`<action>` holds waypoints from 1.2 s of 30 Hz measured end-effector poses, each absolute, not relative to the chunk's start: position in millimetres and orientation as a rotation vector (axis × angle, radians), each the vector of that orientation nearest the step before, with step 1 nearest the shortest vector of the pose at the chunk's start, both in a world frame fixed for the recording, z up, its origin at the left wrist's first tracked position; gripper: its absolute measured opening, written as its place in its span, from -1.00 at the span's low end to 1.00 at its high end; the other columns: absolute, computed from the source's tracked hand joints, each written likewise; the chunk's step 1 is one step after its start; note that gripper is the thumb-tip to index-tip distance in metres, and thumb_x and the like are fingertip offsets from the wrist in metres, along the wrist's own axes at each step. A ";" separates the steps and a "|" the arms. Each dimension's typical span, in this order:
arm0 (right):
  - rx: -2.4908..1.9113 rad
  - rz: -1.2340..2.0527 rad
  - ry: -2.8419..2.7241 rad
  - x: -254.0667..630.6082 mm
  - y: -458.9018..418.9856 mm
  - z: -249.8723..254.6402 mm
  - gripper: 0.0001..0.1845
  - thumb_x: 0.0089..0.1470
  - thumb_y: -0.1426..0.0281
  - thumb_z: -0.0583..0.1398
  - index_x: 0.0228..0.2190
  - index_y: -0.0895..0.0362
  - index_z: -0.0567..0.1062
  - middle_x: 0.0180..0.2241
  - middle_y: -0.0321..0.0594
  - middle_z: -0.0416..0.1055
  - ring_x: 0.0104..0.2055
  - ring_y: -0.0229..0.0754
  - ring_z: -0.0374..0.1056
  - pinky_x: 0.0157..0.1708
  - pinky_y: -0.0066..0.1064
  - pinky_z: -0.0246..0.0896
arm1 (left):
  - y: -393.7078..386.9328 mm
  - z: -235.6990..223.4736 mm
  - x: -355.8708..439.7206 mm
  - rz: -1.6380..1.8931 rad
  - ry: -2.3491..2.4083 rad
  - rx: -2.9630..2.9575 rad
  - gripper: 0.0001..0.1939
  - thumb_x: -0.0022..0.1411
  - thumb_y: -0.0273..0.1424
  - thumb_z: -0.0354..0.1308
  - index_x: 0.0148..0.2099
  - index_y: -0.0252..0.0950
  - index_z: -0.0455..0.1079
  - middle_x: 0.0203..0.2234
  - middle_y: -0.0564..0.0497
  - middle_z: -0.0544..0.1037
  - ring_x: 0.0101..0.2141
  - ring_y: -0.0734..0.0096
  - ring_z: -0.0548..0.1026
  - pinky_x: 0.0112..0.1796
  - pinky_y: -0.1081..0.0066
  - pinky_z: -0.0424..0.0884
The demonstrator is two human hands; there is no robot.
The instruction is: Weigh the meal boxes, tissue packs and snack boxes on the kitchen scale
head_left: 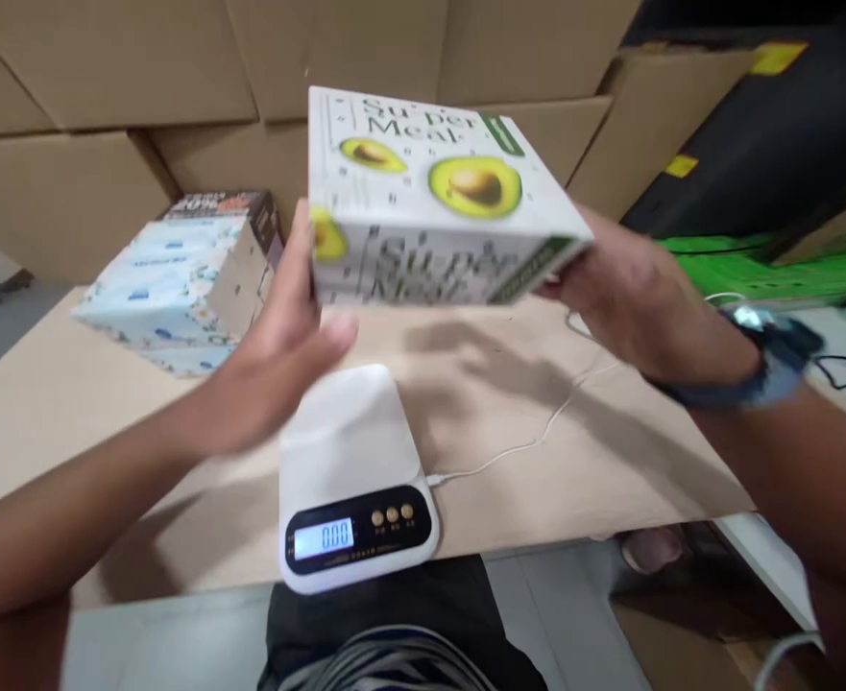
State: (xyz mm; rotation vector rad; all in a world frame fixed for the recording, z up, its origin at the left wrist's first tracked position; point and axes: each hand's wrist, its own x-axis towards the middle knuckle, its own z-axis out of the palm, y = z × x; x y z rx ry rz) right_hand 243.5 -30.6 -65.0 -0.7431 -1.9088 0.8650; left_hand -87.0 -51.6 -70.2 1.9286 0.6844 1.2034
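Note:
A white box (437, 197) printed with avocados and "Super Meal" hangs in the air above the table, tilted. My left hand (278, 336) presses against its left end, fingers spread and blurred. My right hand (631, 293), with a watch on the wrist, grips the box's right end. Directly below and toward me sits a white digital scale (354, 480) with a lit display reading zeros; nothing rests on its platform.
A light blue patterned box (170, 283) with a dark box behind it lies at the table's left. A white cable (538, 441) runs from the scale to the right. Large cardboard cartons (106, 96) stand behind the brown table (610, 461). Green material lies at right.

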 end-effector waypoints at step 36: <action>-1.599 0.246 -2.559 214.9 -12.2 -200.0 -0.17 0.50 -0.06 -0.14 0.53 0.14 0.24 0.61 0.03 -0.06 0.67 0.30 -0.08 0.60 0.35 -0.02 | -106.3 -173.6 -151.7 1.339 0.990 1.103 -0.32 0.38 0.39 -0.07 0.29 0.28 0.51 0.43 0.13 0.49 0.41 -0.11 0.47 0.29 -0.18 0.58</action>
